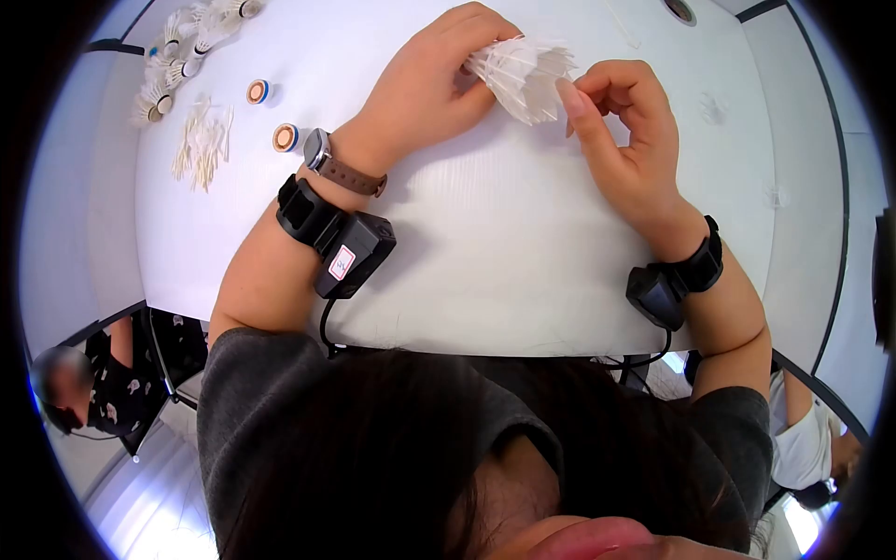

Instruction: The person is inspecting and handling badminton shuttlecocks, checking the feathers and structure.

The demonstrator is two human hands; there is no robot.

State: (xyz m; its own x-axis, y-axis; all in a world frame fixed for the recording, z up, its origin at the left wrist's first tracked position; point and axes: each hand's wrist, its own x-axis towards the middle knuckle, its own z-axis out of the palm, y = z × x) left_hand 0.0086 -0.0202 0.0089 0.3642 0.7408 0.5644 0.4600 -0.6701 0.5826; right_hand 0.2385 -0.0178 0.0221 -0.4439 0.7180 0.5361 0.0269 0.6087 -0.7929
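My left hand (pixel 434 89) is closed around the base end of a white feather shuttlecock (pixel 525 77). The shuttlecock lies tilted, its open skirt facing right. At the skirt's rim my right hand (pixel 627 131) has its thumb and fingers drawn together in a pinch against the feather tips. Whether a single feather is between those fingers cannot be made out. The cork end is hidden by my left hand.
Several shuttlecocks (pixel 173 70) are heaped at the far left. Loose feather shafts (pixel 203 145) lie in front of them. Two round cork bases (pixel 259 91) (pixel 286 138) stand near my left wrist. A roundish object (pixel 679 11) sits at the far right edge. White panels flank the table (pixel 504 271).
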